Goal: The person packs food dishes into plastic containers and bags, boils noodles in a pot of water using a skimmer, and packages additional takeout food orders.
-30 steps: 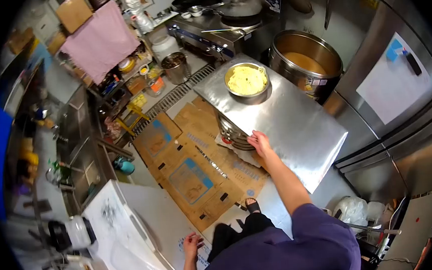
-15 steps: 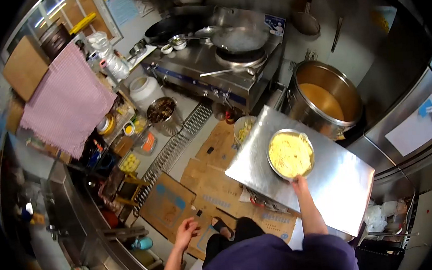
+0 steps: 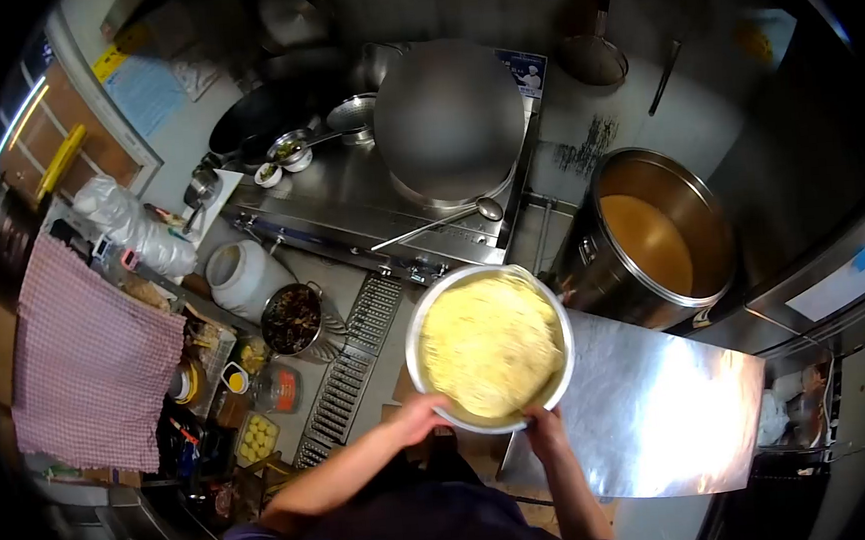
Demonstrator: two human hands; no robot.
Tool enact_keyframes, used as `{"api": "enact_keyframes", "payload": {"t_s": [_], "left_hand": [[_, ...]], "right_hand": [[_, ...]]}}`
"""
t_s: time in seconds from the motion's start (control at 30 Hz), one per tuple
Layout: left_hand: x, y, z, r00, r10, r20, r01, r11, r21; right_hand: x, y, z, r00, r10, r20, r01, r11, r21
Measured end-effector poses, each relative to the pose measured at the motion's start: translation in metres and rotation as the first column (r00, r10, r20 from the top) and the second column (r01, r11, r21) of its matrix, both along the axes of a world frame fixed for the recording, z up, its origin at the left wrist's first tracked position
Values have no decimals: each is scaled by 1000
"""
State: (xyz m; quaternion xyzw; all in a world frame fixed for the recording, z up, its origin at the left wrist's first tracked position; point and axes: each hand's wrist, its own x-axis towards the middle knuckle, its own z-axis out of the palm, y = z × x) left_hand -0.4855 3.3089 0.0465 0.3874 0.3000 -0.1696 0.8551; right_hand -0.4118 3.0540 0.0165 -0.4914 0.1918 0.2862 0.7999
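Between my two hands is a round metal bowl [image 3: 566,346] full of yellow noodles [image 3: 490,344], held up past the left end of the steel table. My left hand [image 3: 420,418] grips the near-left rim, its fingers partly hidden by the bowl. At the near-right rim, my right hand [image 3: 544,431] is closed on the edge. Beyond the bowl, a ladle [image 3: 488,209] lies at the front of the stove [image 3: 338,211], below a big round wok [image 3: 450,118].
The steel table [image 3: 652,395] stands at my right, with a tall pot of brown broth [image 3: 651,240] behind it. Left of the bowl are a floor drain grate [image 3: 347,361], a metal bin of dark contents [image 3: 292,318], a white tub [image 3: 243,278] and a cloth-draped shelf [image 3: 97,354].
The noodle bowl has come off the steel table and moved left, closer to me. My left hand, earlier free, now grips it too. My view has shifted.
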Motion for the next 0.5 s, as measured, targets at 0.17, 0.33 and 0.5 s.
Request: {"api": "enact_keyframes", "payload": {"t_s": [0.17, 0.33, 0.5], "left_hand": [[98, 160, 47, 974, 225, 3, -225, 972, 73], [267, 321, 62, 958, 124, 257, -218, 899, 380], [438, 437, 74, 854, -133, 503, -254, 738, 626]], "right_hand": [[137, 159, 16, 918, 296, 264, -306, 952, -3], [306, 321, 156, 303, 505, 808, 194, 797, -572], [488, 511, 125, 188, 733, 654, 535, 482, -694]]}}
